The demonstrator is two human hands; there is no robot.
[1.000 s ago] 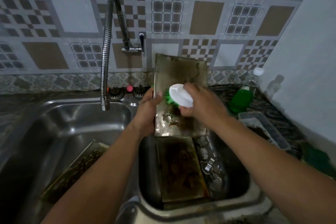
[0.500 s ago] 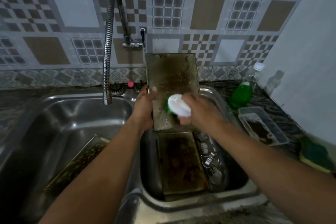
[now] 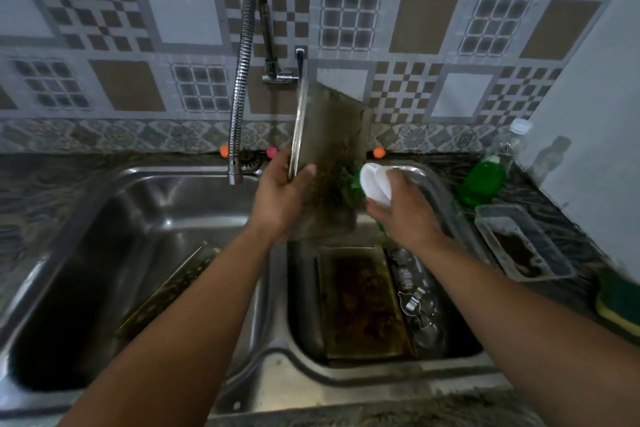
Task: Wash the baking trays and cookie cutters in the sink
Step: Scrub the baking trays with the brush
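Against a brown-and-grey patterned tile wall, a steel double sink (image 3: 180, 180) sits in a dark worktop. The left hand (image 3: 282, 194) pinches the left edge of a grimy rectangular metal baking tray (image 3: 329, 135), held upright over the right basin, while the right hand (image 3: 403, 211) is closed round a white-handled, green-bristled scrub brush (image 3: 374, 182) at its right edge. The tray looks stiff, light and probably slippery, so the rims seem the best hold; no writing is legible.

Grey, white and brown geometric-patterned wall tiles (image 3: 426, 21) are seen behind; a plain pale wall (image 3: 595, 107) at right; dim lighting.
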